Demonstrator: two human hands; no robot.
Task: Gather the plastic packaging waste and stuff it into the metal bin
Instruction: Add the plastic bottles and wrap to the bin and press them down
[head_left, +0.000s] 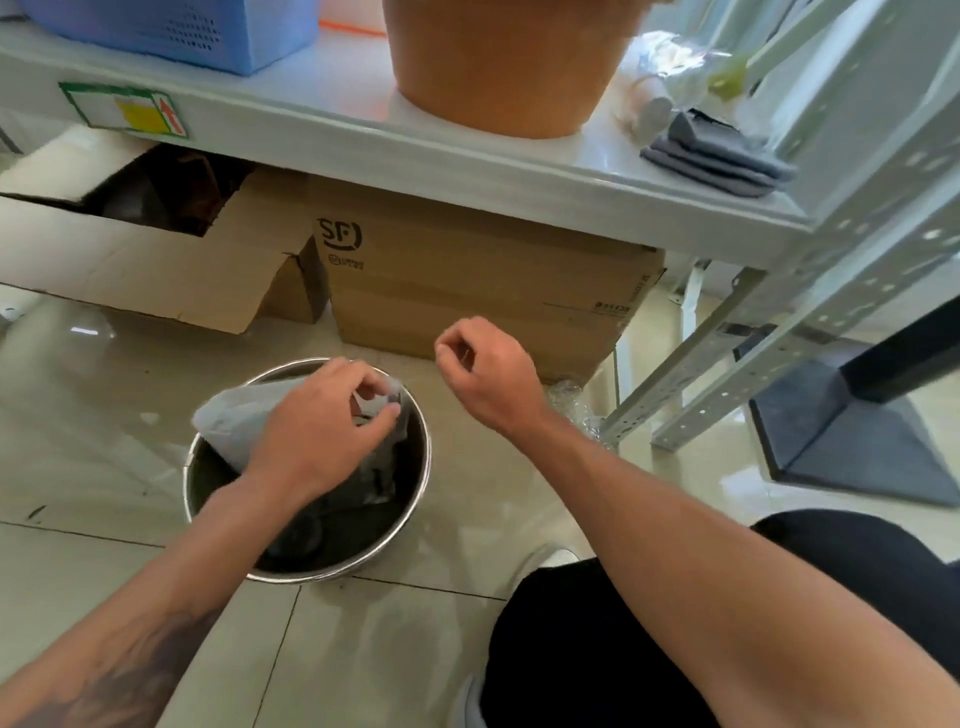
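Note:
A round metal bin (418, 467) stands on the tiled floor at lower centre. Crumpled grey-white plastic packaging (234, 423) sticks out over its left rim, with more dark and clear plastic inside. My left hand (322, 426) is over the bin's mouth, fingers closed on the plastic. My right hand (488, 374) hovers to the right of the bin, just above the floor, fingers curled with nothing visibly in them. A piece of clear bubble wrap (576, 405) lies on the floor by the shelf leg, partly hidden behind my right forearm.
Two cardboard boxes (467, 291) sit under a white shelf (363, 150) right behind the bin. On the shelf are an orange pot (504, 67), a blue basket (171, 31), grey cloths (717, 156) and clear bags. A perforated metal shelf frame (779, 338) and a dark base (852, 431) stand at right.

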